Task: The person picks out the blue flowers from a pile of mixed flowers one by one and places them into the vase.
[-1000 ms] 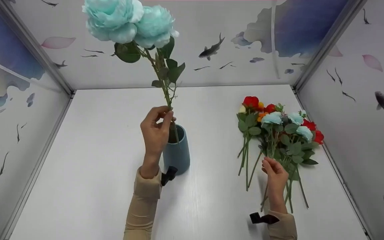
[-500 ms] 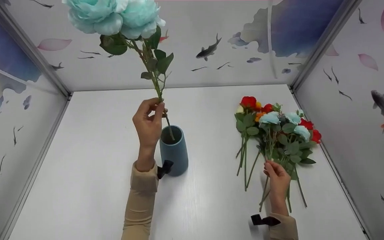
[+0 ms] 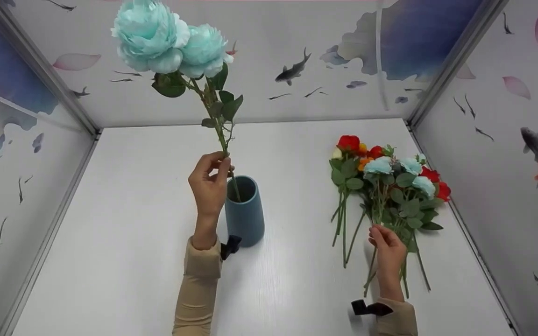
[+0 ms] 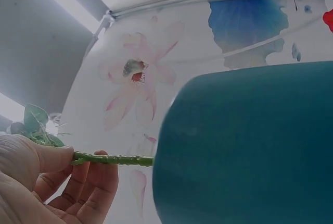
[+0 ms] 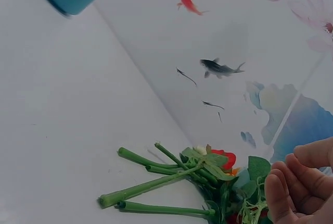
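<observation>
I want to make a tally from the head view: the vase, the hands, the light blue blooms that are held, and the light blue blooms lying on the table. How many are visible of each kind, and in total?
Blue vase: 1
Hands, left hand and right hand: 2
Held light blue blooms: 2
Lying light blue blooms: 3
Total: 8

Left hand pinches a green stem; leaves lie just beyond the hand. Stem's far end is lost from sight at a teal vase. Wall behind bears a pink flower print and blue patch
</observation>
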{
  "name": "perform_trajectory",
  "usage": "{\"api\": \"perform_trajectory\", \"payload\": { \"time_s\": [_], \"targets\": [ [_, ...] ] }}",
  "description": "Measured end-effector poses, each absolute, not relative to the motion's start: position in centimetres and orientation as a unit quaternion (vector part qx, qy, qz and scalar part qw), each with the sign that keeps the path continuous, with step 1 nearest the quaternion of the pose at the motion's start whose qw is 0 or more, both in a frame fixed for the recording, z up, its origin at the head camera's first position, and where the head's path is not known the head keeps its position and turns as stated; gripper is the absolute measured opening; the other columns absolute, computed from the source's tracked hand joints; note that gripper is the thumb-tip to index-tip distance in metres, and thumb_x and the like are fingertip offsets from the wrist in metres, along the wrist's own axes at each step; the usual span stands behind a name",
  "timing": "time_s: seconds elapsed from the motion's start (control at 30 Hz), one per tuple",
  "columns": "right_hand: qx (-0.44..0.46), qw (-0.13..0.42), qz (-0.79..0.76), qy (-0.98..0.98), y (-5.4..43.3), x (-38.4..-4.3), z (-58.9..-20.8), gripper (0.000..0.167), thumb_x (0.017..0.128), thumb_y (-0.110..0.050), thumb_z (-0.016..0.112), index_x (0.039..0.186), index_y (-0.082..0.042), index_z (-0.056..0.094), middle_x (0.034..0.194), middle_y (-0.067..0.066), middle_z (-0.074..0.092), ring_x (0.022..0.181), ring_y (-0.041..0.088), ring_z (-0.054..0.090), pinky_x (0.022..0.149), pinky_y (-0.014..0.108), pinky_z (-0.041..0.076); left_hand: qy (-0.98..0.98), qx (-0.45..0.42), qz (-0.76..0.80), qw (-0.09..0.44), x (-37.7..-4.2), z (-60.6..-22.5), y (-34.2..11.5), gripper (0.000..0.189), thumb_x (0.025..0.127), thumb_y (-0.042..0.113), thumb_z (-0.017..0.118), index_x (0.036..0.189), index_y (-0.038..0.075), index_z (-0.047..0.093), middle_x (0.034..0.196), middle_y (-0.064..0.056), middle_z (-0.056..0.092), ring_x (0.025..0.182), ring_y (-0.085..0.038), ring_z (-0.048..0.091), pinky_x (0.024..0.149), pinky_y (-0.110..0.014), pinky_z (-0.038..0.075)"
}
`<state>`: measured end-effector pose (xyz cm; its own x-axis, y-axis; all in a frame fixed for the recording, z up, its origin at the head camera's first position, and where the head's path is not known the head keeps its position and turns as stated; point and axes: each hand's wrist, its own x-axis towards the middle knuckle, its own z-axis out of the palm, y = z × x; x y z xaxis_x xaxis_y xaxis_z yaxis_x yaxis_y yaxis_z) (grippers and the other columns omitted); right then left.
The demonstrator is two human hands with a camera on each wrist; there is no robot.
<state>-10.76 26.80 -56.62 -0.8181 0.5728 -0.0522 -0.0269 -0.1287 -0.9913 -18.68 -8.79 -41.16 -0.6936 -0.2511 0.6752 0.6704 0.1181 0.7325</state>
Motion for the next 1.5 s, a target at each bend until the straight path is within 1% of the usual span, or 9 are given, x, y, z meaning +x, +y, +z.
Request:
{"api": "perform_trajectory", "payload": {
  "time_s": [0.37,0.63,0.73,0.8,0.97,1.07,1.27,1.4,1.5],
  "targets": [
    [-0.215,0.201,0.709,-0.641,26.9,-11.2,-56.8,0.029,0.088,-0.006,0.063,0.108,0.015,0.059,0.081,-0.002,0.067,0.077,0.01,0.062,0.069,0.018,0.051,-0.679,-0.14,-0.629,0.351,-18.2,-42.7,-8.8,0.01,0.085,-0.007,0.061,0.094,-0.008,0.064,0.085,-0.015,0.063,0.068,-0.019,0.06,0.054,-0.029,0.053],
    [-0.188,0.27,0.547,-0.769,27.4,-12.1,-57.6,0.019,0.088,-0.003,0.063,0.103,0.008,0.065,0.09,0.012,0.064,0.078,0.001,0.053,0.066,0.011,0.043,-0.702,-0.124,-0.604,0.357,-16.5,-41.0,-8.3,0.009,0.082,-0.014,0.06,0.09,-0.013,0.062,0.081,-0.022,0.062,0.068,-0.025,0.059,0.057,-0.019,0.049],
    [-0.187,0.291,0.489,-0.801,27.9,-12.9,-57.9,0.019,0.087,-0.002,0.062,0.104,0.007,0.065,0.094,0.018,0.063,0.081,0.007,0.053,0.067,0.014,0.041,-0.705,-0.117,-0.604,0.354,-16.0,-40.8,-8.2,0.009,0.081,-0.015,0.06,0.09,-0.014,0.062,0.082,-0.023,0.062,0.068,-0.023,0.058,0.059,-0.021,0.049],
    [-0.186,0.293,0.459,-0.818,28.4,-13.4,-58.0,0.02,0.087,-0.002,0.062,0.105,0.007,0.064,0.096,0.02,0.062,0.083,0.017,0.055,0.068,0.022,0.042,-0.706,-0.116,-0.605,0.349,-15.9,-40.9,-8.2,0.009,0.081,-0.015,0.06,0.09,-0.014,0.062,0.082,-0.023,0.062,0.068,-0.023,0.058,0.059,-0.024,0.05],
    [-0.185,0.27,0.417,-0.848,29.6,-14.8,-58.2,0.026,0.086,-0.001,0.062,0.11,0.009,0.061,0.099,0.026,0.059,0.087,0.035,0.056,0.072,0.042,0.043,-0.713,-0.12,-0.597,0.348,-15.8,-41.3,-8.1,0.009,0.081,-0.014,0.061,0.09,-0.014,0.063,0.083,-0.022,0.063,0.069,-0.024,0.059,0.058,-0.031,0.052],
    [-0.193,0.244,0.426,-0.849,30.1,-15.4,-58.0,0.027,0.088,-0.004,0.062,0.111,0.009,0.061,0.099,0.025,0.062,0.086,0.034,0.058,0.073,0.04,0.043,-0.718,-0.12,-0.59,0.349,-15.8,-41.5,-8.2,0.01,0.081,-0.015,0.061,0.09,-0.013,0.063,0.083,-0.022,0.064,0.071,-0.025,0.06,0.059,-0.033,0.052],
    [-0.212,0.176,0.448,-0.851,30.5,-16.0,-57.4,0.032,0.09,-0.016,0.062,0.114,0.007,0.061,0.1,0.023,0.063,0.083,0.026,0.059,0.065,0.02,0.041,-0.723,-0.113,-0.584,0.351,-15.8,-41.9,-8.2,0.01,0.08,-0.015,0.061,0.09,-0.013,0.064,0.083,-0.022,0.064,0.073,-0.026,0.06,0.062,-0.031,0.051],
    [-0.205,0.153,0.442,-0.86,30.5,-16.0,-57.2,0.039,0.088,-0.019,0.066,0.115,0.007,0.06,0.096,0.023,0.064,0.074,0.023,0.059,0.064,0.027,0.044,-0.729,-0.11,-0.576,0.353,-15.8,-42.2,-8.3,0.01,0.08,-0.014,0.062,0.09,-0.012,0.064,0.083,-0.022,0.064,0.073,-0.026,0.06,0.063,-0.029,0.051],
    [-0.192,0.152,0.419,-0.874,30.4,-16.0,-57.3,0.043,0.084,-0.018,0.07,0.114,0.01,0.059,0.091,0.025,0.065,0.07,0.027,0.061,0.065,0.037,0.048,-0.731,-0.111,-0.572,0.355,-15.8,-42.3,-8.3,0.01,0.08,-0.014,0.062,0.089,-0.012,0.064,0.082,-0.021,0.064,0.072,-0.026,0.06,0.065,-0.026,0.05]
  ]
}}
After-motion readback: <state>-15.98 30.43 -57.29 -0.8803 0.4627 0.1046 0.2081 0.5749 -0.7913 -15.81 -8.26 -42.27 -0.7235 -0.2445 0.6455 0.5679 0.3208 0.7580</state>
